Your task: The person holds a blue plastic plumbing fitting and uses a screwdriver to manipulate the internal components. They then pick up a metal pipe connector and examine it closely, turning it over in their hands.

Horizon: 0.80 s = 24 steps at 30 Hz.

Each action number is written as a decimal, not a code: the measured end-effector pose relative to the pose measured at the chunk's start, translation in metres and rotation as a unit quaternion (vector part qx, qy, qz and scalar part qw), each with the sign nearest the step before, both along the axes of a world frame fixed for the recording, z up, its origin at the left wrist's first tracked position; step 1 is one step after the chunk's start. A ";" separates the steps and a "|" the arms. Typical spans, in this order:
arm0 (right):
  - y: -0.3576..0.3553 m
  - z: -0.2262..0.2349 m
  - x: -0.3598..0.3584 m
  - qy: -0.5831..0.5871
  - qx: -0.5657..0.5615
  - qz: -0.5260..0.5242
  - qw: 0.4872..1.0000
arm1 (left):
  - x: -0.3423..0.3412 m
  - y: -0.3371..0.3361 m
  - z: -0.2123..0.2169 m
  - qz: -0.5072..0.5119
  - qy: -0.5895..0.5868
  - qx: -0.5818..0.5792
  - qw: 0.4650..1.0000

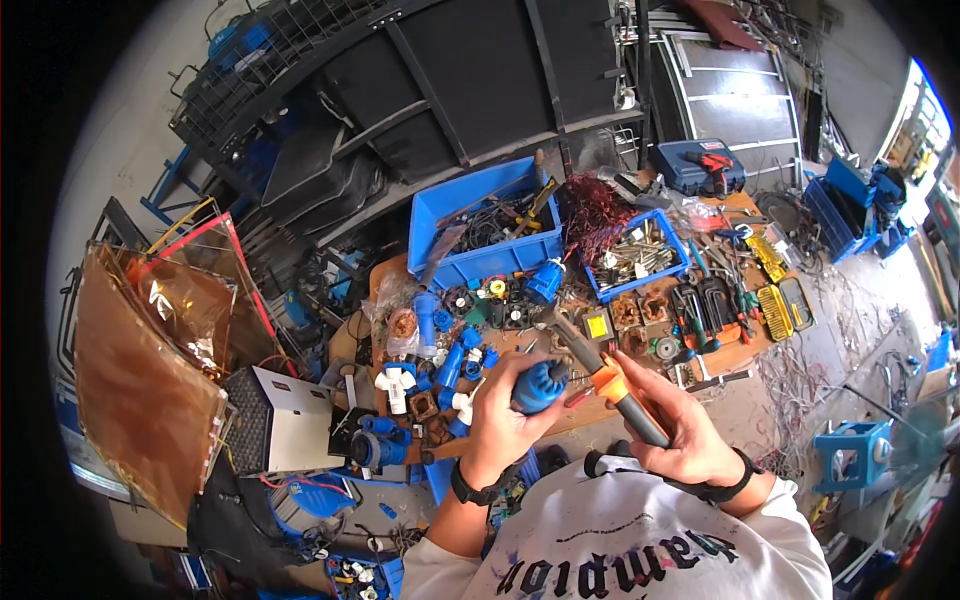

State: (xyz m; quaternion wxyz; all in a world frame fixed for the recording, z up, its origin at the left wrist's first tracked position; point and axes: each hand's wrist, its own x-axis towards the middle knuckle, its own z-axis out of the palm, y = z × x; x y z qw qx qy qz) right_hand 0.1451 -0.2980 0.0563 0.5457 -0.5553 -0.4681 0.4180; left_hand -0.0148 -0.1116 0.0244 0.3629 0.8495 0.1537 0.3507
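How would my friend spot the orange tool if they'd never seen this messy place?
Find the big wooden table in the middle. Over its near side, look for the person's right hand, which holds the orange tool. It has an orange and dark grey handle and a long metal part, while the left hand holds a rounded blue thing.

The held fitting [538, 390] is blue, and the held tool [607, 380] pairs a grey head with an orange and dark grey handle. Both wristbands [473, 487] are black; the shirt [600, 530] is white, printed with black lettering and mottled with dark smudges. The worktop [742, 353] is wood-brown. On it, the large bin [487, 268] and small tray [648, 284] are blue, the wire tangle [597, 215] dark red, the T-shaped fitting [397, 390] white, and the drill [715, 172] red and black.
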 end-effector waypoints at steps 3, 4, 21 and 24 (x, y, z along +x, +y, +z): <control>-0.003 0.010 -0.005 0.147 -0.015 -0.042 0.988 | -0.003 0.003 -0.001 0.011 -0.010 -0.023 1.000; -0.004 0.008 -0.006 0.154 -0.011 -0.045 0.987 | -0.005 0.004 -0.002 0.015 -0.007 -0.007 1.000; -0.003 -0.003 -0.013 -0.157 0.078 -0.039 0.984 | -0.005 0.012 -0.009 0.040 -0.022 0.044 0.998; -0.006 -0.013 -0.010 -0.080 0.107 -0.103 0.986 | -0.006 0.010 -0.008 0.058 -0.031 0.032 0.997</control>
